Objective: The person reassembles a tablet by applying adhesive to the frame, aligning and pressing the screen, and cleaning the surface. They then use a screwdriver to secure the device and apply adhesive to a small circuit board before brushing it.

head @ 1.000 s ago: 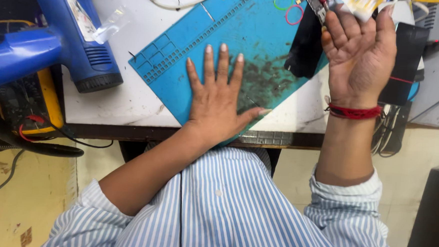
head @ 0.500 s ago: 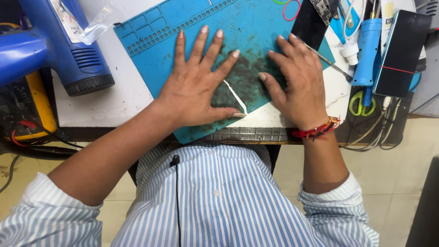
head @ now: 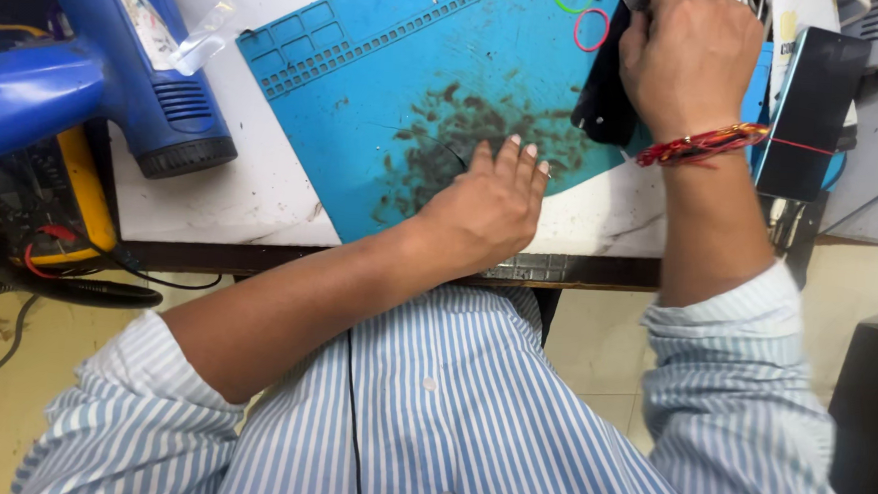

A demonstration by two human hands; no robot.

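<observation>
White benchtop fills the upper part of the head view, with a blue work mat (head: 387,84) laid across it at a slant and a dark stain in its middle. Your thing in hand is the black device (head: 600,105) at the mat's far right edge. It stands more or less on end, its long axis running from near to far, and only its left side shows, since your right hand (head: 691,60) covers the rest. That hand is curled over the device's top with the fingers folded down around it; it looks like a closed hold, though the fingertips themselves are hidden (the hand is also a little blurred).

Your left hand (head: 486,204) lies palm down on the near edge of the mat, fingers together and flat, holding nothing. The device lies to its far right, a short way off across the stained patch, so the right hand is plainly the nearer one and the left merely rests on the mat.

Beyond the device, two rubber bands (head: 581,14), one green and one pink, lie on the mat's far part. A dark flat slab (head: 812,111) leans just right of your wrist, which wears a red thread bracelet (head: 703,146). Well off to the left sit a blue heat gun (head: 138,71) and a yellow meter (head: 31,206).
</observation>
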